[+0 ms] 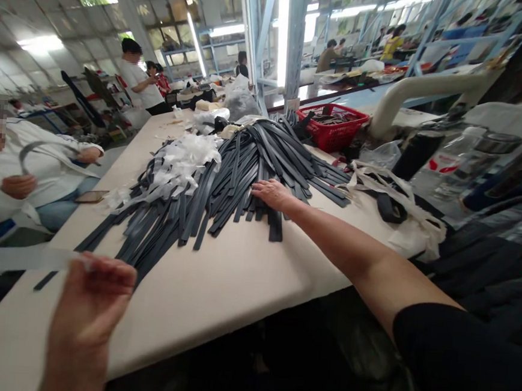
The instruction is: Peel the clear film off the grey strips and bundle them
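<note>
My right hand reaches across the pale table and rests flat, fingers spread, on a big pile of dark grey strips. Close to the camera, my left hand pinches the end of a pale translucent strip that runs off to the left edge. White strips lie bunched on the left part of the dark pile.
A person in white sits at the table's left side holding a strip. A red basket stands at the far end beside a white pipe. Bottles and bags crowd the right side. Other people work in the background.
</note>
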A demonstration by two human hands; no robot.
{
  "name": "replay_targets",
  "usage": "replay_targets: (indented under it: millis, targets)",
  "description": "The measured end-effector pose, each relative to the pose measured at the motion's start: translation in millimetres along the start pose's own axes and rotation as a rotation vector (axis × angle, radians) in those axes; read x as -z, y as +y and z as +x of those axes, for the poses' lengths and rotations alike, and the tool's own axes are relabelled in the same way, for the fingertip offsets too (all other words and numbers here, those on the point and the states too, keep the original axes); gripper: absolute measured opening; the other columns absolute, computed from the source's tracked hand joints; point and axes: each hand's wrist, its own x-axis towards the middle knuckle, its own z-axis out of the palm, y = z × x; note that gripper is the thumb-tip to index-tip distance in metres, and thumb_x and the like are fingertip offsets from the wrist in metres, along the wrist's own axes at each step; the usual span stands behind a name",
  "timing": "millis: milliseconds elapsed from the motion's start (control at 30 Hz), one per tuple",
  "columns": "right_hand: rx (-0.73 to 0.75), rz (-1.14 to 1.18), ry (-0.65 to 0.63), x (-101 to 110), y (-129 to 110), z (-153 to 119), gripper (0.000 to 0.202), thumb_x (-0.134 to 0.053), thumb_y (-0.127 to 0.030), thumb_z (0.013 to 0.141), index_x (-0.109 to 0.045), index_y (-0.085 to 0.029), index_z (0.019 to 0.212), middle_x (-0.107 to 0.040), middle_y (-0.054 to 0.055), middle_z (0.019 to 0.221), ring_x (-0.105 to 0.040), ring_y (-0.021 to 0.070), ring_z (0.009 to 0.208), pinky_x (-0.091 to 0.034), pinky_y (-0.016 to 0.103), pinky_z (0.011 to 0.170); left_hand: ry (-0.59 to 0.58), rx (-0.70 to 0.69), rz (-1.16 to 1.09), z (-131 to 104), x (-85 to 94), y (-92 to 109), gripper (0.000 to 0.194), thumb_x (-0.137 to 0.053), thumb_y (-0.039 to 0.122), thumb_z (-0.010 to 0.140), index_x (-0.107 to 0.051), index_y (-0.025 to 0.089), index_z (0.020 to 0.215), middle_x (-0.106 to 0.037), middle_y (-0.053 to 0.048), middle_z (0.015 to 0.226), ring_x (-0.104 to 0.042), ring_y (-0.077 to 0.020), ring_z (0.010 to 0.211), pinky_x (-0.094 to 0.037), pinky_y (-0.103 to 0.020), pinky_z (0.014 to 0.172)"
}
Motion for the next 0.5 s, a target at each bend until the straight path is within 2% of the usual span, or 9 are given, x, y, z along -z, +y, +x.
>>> replay_targets:
  millis: [100, 133, 200, 267, 333, 400, 500]
  targets:
    - [0.013, -0.053, -0.06, -5, 4, 20, 0.015, -0.059, -0.023, 0.096, -0.066, -0.013, 0.106, -0.066, 0.008, 0.116, -0.059, 0.0235, 0.113, -0.045, 0.048, 0.1, -0.054, 0.336, -0.364, -31, -1.1, -63, 0.033, -0.092, 0.04, 0.055, -0.065, 0.023, 0.064, -0.063, 0.01, 0.056, -0.057, -0.0044, 0.051, -0.054, -0.014, 0.054]
    - [0.013, -0.074, -0.075, -6, 5, 25, 0.017, -0.061, -0.027, 0.095, -0.066, -0.013, 0.104, -0.066, 0.007, 0.113, -0.06, 0.0232, 0.11, -0.046, 0.048, 0.098, -0.048, 0.414, -0.409, -43, -1.3, -78, 0.031, -0.091, 0.037, 0.058, -0.065, 0.022, 0.063, -0.064, 0.009, 0.056, -0.059, -0.0045, 0.052, -0.055, -0.014, 0.055]
    - [0.018, -0.118, -0.099, -4, 7, 32, 0.02, -0.061, -0.031, 0.095, -0.065, -0.013, 0.104, -0.066, 0.007, 0.11, -0.062, 0.0224, 0.106, -0.048, 0.047, 0.096, 0.027, 0.543, -0.446, -63, -2.4, -97, 0.022, -0.08, 0.031, 0.076, -0.066, 0.02, 0.064, -0.067, 0.006, 0.059, -0.063, -0.0056, 0.055, -0.056, -0.015, 0.059]
    - [0.031, -0.158, -0.118, 1, 10, 37, 0.022, -0.06, -0.033, 0.096, -0.065, -0.013, 0.103, -0.067, 0.006, 0.107, -0.063, 0.0214, 0.102, -0.05, 0.045, 0.094, 0.134, 0.653, -0.45, -76, -4.8, -101, 0.025, -0.059, 0.018, 0.093, -0.069, 0.017, 0.07, -0.071, 0.002, 0.067, -0.067, -0.0075, 0.061, -0.058, -0.019, 0.062]
    - [0.051, -0.187, -0.125, 8, 11, 39, 0.023, -0.059, -0.035, 0.096, -0.065, -0.013, 0.099, -0.068, 0.005, 0.102, -0.064, 0.0203, 0.098, -0.049, 0.044, 0.092, 0.187, 0.729, -0.447, -83, -6.9, -95, 0.033, -0.043, 0.009, 0.098, -0.07, 0.015, 0.079, -0.074, -0.002, 0.075, -0.07, -0.0102, 0.067, -0.06, -0.023, 0.065]
    - [0.071, -0.2, -0.109, 15, 10, 38, 0.018, -0.058, -0.028, 0.096, -0.067, -0.013, 0.091, -0.069, 0.005, 0.094, -0.064, 0.0198, 0.094, -0.047, 0.042, 0.093, 0.195, 0.75, -0.458, -86, -7.5, -88, 0.034, -0.04, 0.008, 0.098, -0.07, 0.013, 0.082, -0.074, -0.003, 0.077, -0.071, -0.0121, 0.069, -0.06, -0.025, 0.064]
    - [0.093, -0.177, -0.029, 25, 7, 26, 0.018, -0.054, -0.008, 0.088, -0.07, -0.015, 0.085, -0.073, 0.007, 0.091, -0.066, 0.0204, 0.089, -0.043, 0.04, 0.095, 0.224, 0.713, -0.503, -90, -6.3, -83, 0.032, -0.045, 0.013, 0.098, -0.066, 0.013, 0.074, -0.069, -0.001, 0.066, -0.068, -0.0108, 0.059, -0.058, -0.023, 0.058]
